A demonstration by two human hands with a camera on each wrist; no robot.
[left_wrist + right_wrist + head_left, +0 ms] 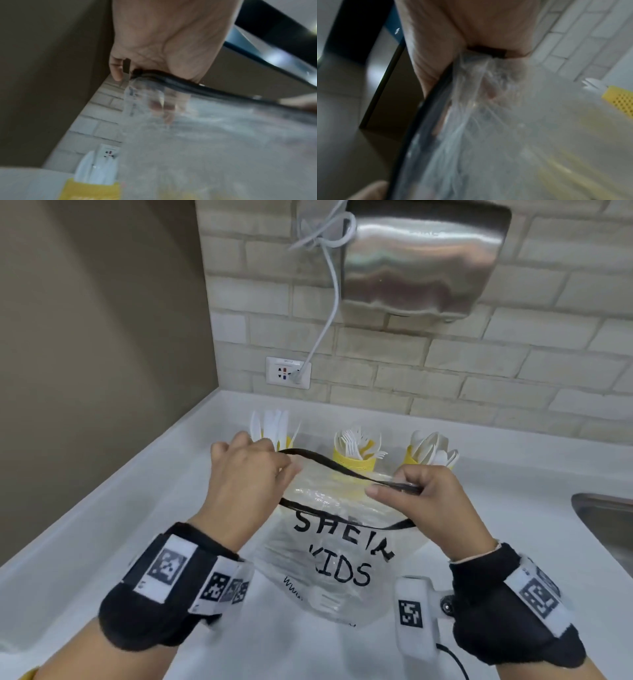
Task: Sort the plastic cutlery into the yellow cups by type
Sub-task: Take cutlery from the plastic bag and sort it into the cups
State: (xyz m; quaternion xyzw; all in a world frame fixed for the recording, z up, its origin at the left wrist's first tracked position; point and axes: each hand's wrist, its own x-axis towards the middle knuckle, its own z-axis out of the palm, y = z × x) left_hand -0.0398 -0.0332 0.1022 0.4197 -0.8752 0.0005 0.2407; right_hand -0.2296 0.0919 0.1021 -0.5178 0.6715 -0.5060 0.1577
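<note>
A clear plastic bag (337, 563) with a black zip rim and black lettering hangs above the white counter, a white fork (323, 600) lying near its bottom. My left hand (251, 474) pinches the left end of the rim, my right hand (416, 491) pinches the right end, and the mouth is spread between them. Behind the bag stand three yellow cups: the left cup (284, 441) with white knives, the middle cup (354, 460) with white forks, the right cup (416, 458) with white spoons. The left wrist view shows the knife cup (91, 189) blurred; the right wrist view shows a yellow cup (619, 102).
A steel sink (606, 522) edges in at the right. A metal hand dryer (424, 258) hangs on the tiled wall, its cord plugged into a socket (288, 372). A plain wall bounds the counter (137, 525) on the left.
</note>
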